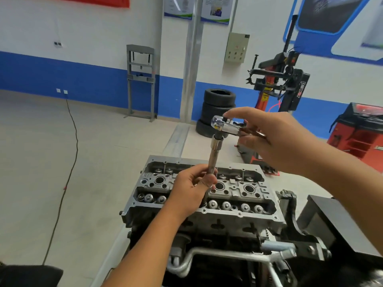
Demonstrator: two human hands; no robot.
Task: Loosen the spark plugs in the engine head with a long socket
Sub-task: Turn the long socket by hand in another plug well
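Steadying the socket (213, 160) over a middle plug well of the head (238, 189), the left hand (190, 189) is gripping its shaft while the right hand (267, 137) is grasping the ratchet (226, 125). Next, probably: seating it, then turning.

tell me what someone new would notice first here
Front and centre, the left hand grips the lower part of a long socket standing nearly upright over the engine head, while the right hand holds the shiny ratchet on top of it. Along the head's middle, open round spark plug wells show on both sides of the left hand. Behind, a stack of tyres stands by the blue-and-white wall.
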